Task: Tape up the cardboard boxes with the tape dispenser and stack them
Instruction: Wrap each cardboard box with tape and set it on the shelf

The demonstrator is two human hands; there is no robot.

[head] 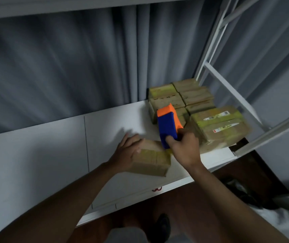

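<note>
A small cardboard box with yellowish tape across its top lies on the white shelf. My left hand rests flat on the box's left top, fingers spread. My right hand grips the blue and orange tape dispenser, whose lower end meets the box's upper right edge. Behind it, several taped boxes sit packed together in the shelf's far right corner. A larger taped box with white labels lies to the right of the dispenser.
A grey curtain hangs behind the shelf. A white metal rack frame rises at the right. Brown floor lies below the shelf's front edge, with a dark shoe and a dark bag at the lower right.
</note>
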